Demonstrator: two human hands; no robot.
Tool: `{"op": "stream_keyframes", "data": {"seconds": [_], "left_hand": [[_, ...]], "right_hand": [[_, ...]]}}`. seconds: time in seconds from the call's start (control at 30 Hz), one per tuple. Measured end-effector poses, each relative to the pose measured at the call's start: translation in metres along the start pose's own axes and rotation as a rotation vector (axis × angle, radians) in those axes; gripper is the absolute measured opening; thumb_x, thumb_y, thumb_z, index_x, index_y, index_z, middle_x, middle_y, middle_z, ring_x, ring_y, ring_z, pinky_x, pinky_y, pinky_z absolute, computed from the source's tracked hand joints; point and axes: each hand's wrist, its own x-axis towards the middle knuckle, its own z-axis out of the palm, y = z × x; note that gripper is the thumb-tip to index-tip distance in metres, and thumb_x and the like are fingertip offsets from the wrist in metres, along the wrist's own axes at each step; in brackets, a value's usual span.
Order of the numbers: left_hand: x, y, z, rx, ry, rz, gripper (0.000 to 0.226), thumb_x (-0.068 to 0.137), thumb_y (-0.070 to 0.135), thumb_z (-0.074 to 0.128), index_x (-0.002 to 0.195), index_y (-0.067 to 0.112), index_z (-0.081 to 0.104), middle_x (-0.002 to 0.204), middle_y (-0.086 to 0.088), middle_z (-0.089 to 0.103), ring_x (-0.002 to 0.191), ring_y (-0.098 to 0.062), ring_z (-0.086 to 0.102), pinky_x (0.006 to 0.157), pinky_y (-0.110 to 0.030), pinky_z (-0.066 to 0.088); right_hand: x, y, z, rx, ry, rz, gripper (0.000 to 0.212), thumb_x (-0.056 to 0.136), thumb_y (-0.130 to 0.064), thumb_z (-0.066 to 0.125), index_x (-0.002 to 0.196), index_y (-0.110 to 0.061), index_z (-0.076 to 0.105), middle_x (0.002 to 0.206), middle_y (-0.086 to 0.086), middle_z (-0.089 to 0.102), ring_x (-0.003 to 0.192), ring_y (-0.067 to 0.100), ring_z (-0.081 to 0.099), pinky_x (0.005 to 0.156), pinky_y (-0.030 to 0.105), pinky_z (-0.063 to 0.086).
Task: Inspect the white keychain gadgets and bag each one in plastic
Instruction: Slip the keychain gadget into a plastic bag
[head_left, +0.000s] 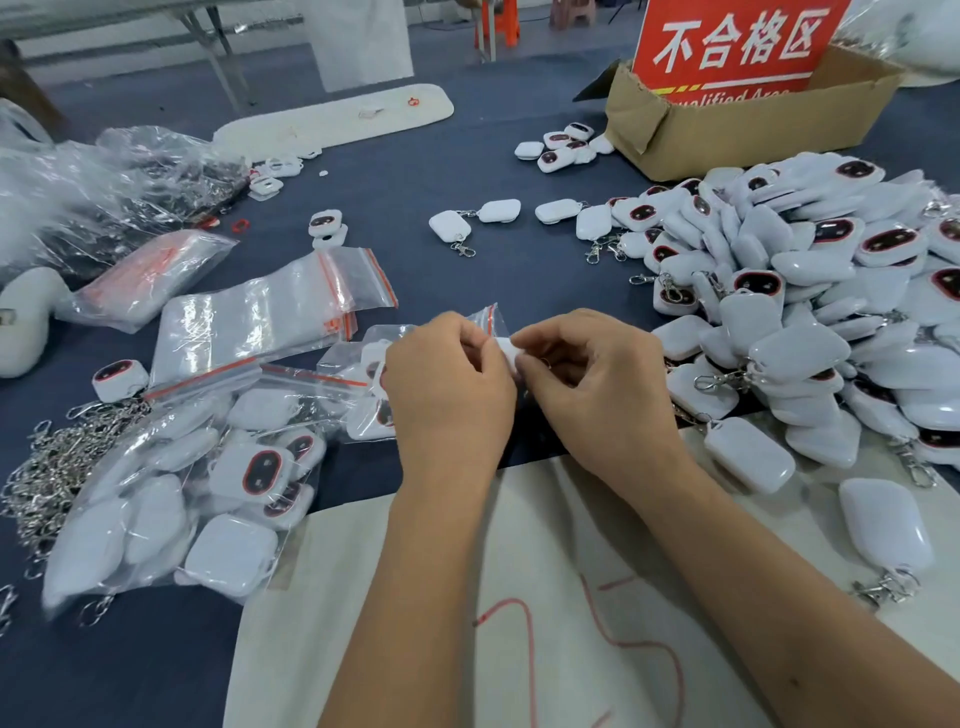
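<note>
Left hand (447, 384) and right hand (592, 374) pinch a gadget (506, 349) beside the gadget heap (810, 291).

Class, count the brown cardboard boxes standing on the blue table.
1. The brown cardboard box stands at the far right, holding a red sign; others may lie outside the view.
</note>
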Motion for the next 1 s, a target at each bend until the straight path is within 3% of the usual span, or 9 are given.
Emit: {"op": "stream_keyframes", "data": {"seconds": [0.1, 0.27, 0.4, 0.57, 0.67, 0.73, 0.83, 0.9, 1.0], "left_hand": [[0.000, -0.001, 0.002, -0.004, 0.004, 0.040, 0.012, 0.092, 0.014, 0.061, 0.081, 0.015, 0.064, 0.079, 0.000, 0.069, 0.083, -0.025, 0.066, 0.082, -0.046, 0.052], [-0.005, 0.002, 0.006, 0.014, -0.008, 0.287, 0.010, 0.099, 0.007, 0.057, 0.090, 0.010, 0.060, 0.095, -0.006, 0.064, 0.089, -0.025, 0.056, 0.073, -0.029, 0.031], [-0.010, 0.005, 0.010, -0.058, -0.013, 0.387, 0.008, 0.099, 0.003, 0.058, 0.093, 0.004, 0.061, 0.099, -0.011, 0.065, 0.090, -0.026, 0.057, 0.078, -0.033, 0.040], [-0.014, 0.011, 0.013, -0.198, 0.085, 0.401, 0.009, 0.095, 0.003, 0.063, 0.086, 0.004, 0.066, 0.085, -0.005, 0.068, 0.081, -0.023, 0.061, 0.075, -0.039, 0.049], [-0.002, 0.006, -0.003, -0.295, 0.278, 0.233, 0.012, 0.092, 0.010, 0.063, 0.081, 0.014, 0.066, 0.076, 0.007, 0.065, 0.074, -0.011, 0.061, 0.071, -0.030, 0.049], [0.009, -0.004, -0.017, -0.362, 0.438, 0.045, 0.015, 0.091, 0.009, 0.060, 0.080, 0.018, 0.064, 0.071, 0.009, 0.063, 0.069, -0.002, 0.060, 0.070, -0.021, 0.048], [0.025, -0.022, -0.035, -0.564, 0.564, -0.273, 0.020, 0.093, 0.004, 0.052, 0.080, 0.016, 0.061, 0.067, -0.002, 0.067, 0.065, -0.022, 0.065, 0.068, -0.037, 0.055], [0.031, -0.031, -0.044, -0.758, 0.585, -0.411, 0.022, 0.096, 0.001, 0.045, 0.081, 0.011, 0.058, 0.057, 0.001, 0.061, 0.051, -0.020, 0.058, 0.056, -0.033, 0.051], [0.035, -0.035, -0.052, -0.944, 0.634, -0.505, 0.025, 0.096, -0.003, 0.039, 0.081, 0.005, 0.058, 0.063, -0.007, 0.059, 0.050, -0.018, 0.056, 0.054, -0.027, 0.051]], "right_hand": [[0.002, 0.004, -0.001, 0.218, -0.051, 0.062, 0.016, 0.090, 0.003, 0.072, 0.096, -0.010, 0.079, 0.085, -0.001, 0.078, 0.076, 0.014, 0.077, 0.076, 0.035, 0.063], [0.008, 0.009, -0.005, 0.466, -0.110, 0.126, 0.026, 0.095, 0.012, 0.061, 0.099, -0.007, 0.077, 0.091, 0.005, 0.080, 0.082, 0.017, 0.077, 0.078, 0.024, 0.059], [0.011, 0.011, -0.008, 0.435, -0.269, 0.162, 0.039, 0.097, 0.016, 0.050, 0.112, -0.010, 0.075, 0.102, -0.001, 0.080, 0.095, 0.010, 0.075, 0.084, 0.019, 0.054], [0.012, 0.008, -0.013, 0.602, -0.419, 0.226, 0.047, 0.096, 0.015, 0.043, 0.118, -0.013, 0.074, 0.103, 0.010, 0.078, 0.089, 0.022, 0.071, 0.076, 0.032, 0.055], [0.012, 0.007, -0.009, 0.611, -0.379, 0.261, 0.049, 0.088, 0.006, 0.044, 0.113, -0.018, 0.078, 0.106, 0.011, 0.079, 0.097, 0.029, 0.076, 0.085, 0.035, 0.062], [0.011, 0.007, -0.005, 0.547, -0.282, 0.300, 0.038, 0.098, -0.004, 0.045, 0.104, -0.019, 0.080, 0.107, 0.015, 0.078, 0.106, 0.036, 0.074, 0.093, 0.040, 0.062], [0.008, 0.007, -0.002, 0.289, -0.196, 0.246, 0.028, 0.108, -0.027, 0.052, 0.098, -0.013, 0.075, 0.096, 0.011, 0.076, 0.095, 0.027, 0.075, 0.088, 0.045, 0.063], [0.007, 0.007, -0.001, 0.111, -0.261, 0.135, 0.033, 0.106, -0.036, 0.054, 0.096, -0.008, 0.068, 0.088, 0.013, 0.071, 0.086, 0.034, 0.068, 0.083, 0.053, 0.057], [0.004, 0.003, 0.000, 0.073, -0.314, 0.070, 0.025, 0.104, -0.031, 0.059, 0.101, -0.008, 0.069, 0.089, 0.009, 0.073, 0.087, 0.032, 0.067, 0.084, 0.051, 0.055]]}}
